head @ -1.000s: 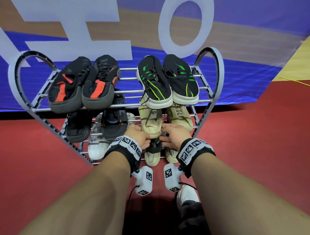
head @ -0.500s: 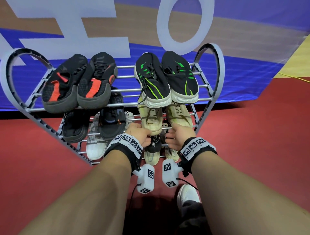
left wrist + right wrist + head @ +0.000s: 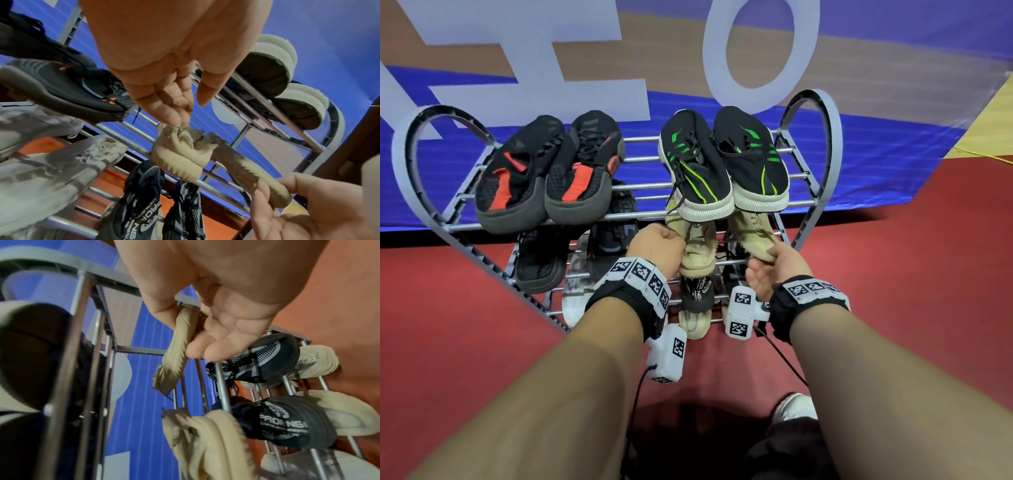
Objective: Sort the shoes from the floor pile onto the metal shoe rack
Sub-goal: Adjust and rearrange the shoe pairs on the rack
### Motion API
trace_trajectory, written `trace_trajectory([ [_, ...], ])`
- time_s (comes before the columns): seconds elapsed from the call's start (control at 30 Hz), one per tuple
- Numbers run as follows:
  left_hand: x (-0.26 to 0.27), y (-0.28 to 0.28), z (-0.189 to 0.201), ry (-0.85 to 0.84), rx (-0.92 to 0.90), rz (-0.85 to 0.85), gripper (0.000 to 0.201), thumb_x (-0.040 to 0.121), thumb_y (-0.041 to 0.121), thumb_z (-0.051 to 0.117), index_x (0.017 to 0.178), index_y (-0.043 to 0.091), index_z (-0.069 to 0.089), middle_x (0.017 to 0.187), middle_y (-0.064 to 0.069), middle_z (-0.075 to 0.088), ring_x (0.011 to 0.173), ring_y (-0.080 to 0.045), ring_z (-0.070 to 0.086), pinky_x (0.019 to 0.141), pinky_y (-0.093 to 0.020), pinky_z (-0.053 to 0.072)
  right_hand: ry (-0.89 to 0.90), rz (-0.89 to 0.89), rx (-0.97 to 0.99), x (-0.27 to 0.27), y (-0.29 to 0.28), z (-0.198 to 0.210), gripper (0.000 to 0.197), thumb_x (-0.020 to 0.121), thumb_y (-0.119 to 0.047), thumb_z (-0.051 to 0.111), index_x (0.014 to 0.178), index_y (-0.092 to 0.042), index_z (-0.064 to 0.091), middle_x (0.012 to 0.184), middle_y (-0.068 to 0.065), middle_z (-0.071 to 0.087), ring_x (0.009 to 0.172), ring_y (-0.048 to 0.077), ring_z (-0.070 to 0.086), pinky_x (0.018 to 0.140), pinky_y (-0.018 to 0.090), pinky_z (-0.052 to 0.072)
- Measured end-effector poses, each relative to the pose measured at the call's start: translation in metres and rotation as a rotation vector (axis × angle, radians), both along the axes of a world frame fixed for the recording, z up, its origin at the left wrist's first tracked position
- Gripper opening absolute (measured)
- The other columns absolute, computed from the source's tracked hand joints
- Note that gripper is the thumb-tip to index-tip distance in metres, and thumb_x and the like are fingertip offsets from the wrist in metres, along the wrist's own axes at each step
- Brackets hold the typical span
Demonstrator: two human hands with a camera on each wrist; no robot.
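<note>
Fingers [image 3: 196, 351] of right hand [image 3: 767, 272] now pinch beige shoe [image 3: 751, 233] palm-up (left hand [image 3: 657, 246] curled at its mate [image 3: 698, 250], grip unclear).

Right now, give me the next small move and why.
Probably lay the right beige knit shoe flat on the middle rails of the metal rack: the right hand grips its heel with it tilted sideways, while the left beige knit shoe rests there.
</note>
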State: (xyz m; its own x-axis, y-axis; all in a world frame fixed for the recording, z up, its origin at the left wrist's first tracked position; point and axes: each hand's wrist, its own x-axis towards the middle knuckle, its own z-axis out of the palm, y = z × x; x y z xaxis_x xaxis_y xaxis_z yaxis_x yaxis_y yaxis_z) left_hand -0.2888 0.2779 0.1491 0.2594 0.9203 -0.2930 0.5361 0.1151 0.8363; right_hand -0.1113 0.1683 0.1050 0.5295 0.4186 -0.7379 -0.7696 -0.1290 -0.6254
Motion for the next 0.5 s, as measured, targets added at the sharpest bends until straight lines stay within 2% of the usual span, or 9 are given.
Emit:
trace_trajectory([
  [0.1,0.003,-0.007,0.001,-0.039,-0.002,-0.038,0.015,0.068,0.027,0.058,0.076,0.02,0.068,0.069,-0.007,0.074,0.074,-0.033,0.074,0.074,-0.052,0.063,0.031,-0.008,0.101,0.002,-0.009,0.016,0.025,0.088,-0.02,0.051,0.107,-0.009,0.062,0.069,0.005,0.061,0.054,0.016,0.062,0.053,0.026,0.054],
  [0.17,0.005,-0.013,0.003,-0.076,-0.049,-0.036,0.01,0.075,0.019,0.061,0.081,0.015,0.068,0.069,-0.01,0.073,0.064,-0.029,0.071,0.074,-0.054,0.063,0.031,-0.003,0.123,0.004,-0.022,0.026,0.022,0.084,-0.018,0.044,0.1,-0.009,0.059,0.061,0.003,0.055,0.049,0.016,0.053,0.053,0.024,0.048],
  [0.23,0.009,-0.022,0.008,-0.146,-0.116,-0.018,0.006,0.084,0.012,0.061,0.085,0.009,0.066,0.075,-0.014,0.07,0.06,-0.024,0.068,0.073,-0.048,0.064,0.031,-0.006,0.124,0.008,-0.043,0.032,0.016,0.082,-0.017,0.041,0.09,-0.01,0.054,0.054,0.002,0.047,0.046,0.016,0.042,0.054,0.023,0.038],
  [0.3,0.015,-0.031,0.014,-0.223,-0.189,0.019,0.006,0.091,0.009,0.059,0.086,0.008,0.062,0.081,-0.014,0.065,0.062,-0.023,0.064,0.062,-0.036,0.06,0.012,-0.002,0.114,0.014,-0.065,0.039,0.012,0.081,-0.017,0.04,0.087,-0.013,0.05,0.052,0.0,0.04,0.044,0.015,0.033,0.053,0.023,0.03],
  [0.37,0.019,-0.039,0.017,-0.3,-0.281,0.057,0.009,0.099,0.014,0.056,0.091,0.011,0.058,0.083,-0.009,0.062,0.066,-0.022,0.062,0.051,-0.028,0.055,-0.018,0.007,0.104,0.02,-0.082,0.045,0.009,0.08,-0.017,0.04,0.085,-0.016,0.048,0.055,-0.001,0.037,0.042,0.015,0.026,0.052,0.024,0.025],
  [0.43,0.021,-0.044,0.02,-0.373,-0.387,0.102,0.018,0.103,0.029,0.054,0.107,0.012,0.057,0.094,-0.008,0.064,0.079,-0.024,0.069,0.053,-0.03,0.058,-0.04,0.015,0.103,0.025,-0.092,0.049,0.004,0.08,-0.019,0.042,0.082,-0.019,0.044,0.057,-0.002,0.035,0.042,0.014,0.022,0.052,0.025,0.021],
  [0.5,0.019,-0.044,0.02,-0.434,-0.496,0.173,0.037,0.098,0.045,0.057,0.12,0.015,0.058,0.106,-0.011,0.069,0.085,-0.03,0.075,0.056,-0.036,0.061,-0.062,0.025,0.089,0.028,-0.1,0.052,0.003,0.079,-0.02,0.044,0.079,-0.02,0.042,0.057,-0.003,0.035,0.04,0.014,0.02,0.05,0.024,0.02],
])
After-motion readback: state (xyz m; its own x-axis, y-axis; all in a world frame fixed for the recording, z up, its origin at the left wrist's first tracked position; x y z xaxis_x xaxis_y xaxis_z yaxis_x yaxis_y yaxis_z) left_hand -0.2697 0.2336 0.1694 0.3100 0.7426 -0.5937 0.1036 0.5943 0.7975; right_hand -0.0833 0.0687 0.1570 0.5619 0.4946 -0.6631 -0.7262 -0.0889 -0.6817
